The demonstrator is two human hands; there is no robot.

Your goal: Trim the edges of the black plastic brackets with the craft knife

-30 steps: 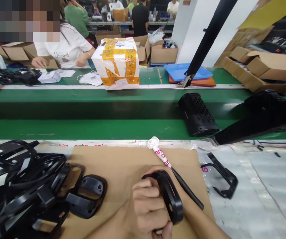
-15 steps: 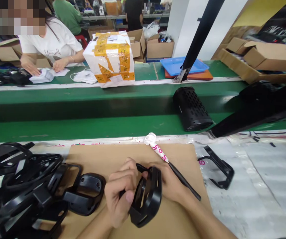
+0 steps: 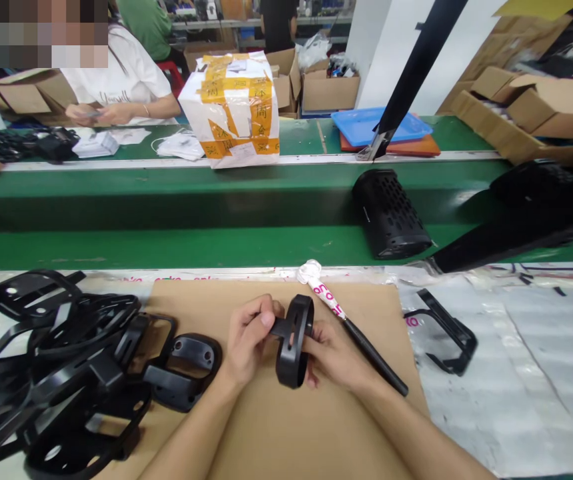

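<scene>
Hands met over the cardboard sheet (image 3: 286, 427) — the left hand (image 3: 246, 340) pinched one end of a black plastic frame (image 3: 292, 341), the right hand (image 3: 334, 353) closed on its other side and also gripped a thin black tool (image 3: 366, 353) with a white wrapped end. Held edge-on, the frame sat just above the sheet. Black frame parts (image 3: 66, 360) lay piled to the left, near the conveyor belt (image 3: 166, 220).
</scene>
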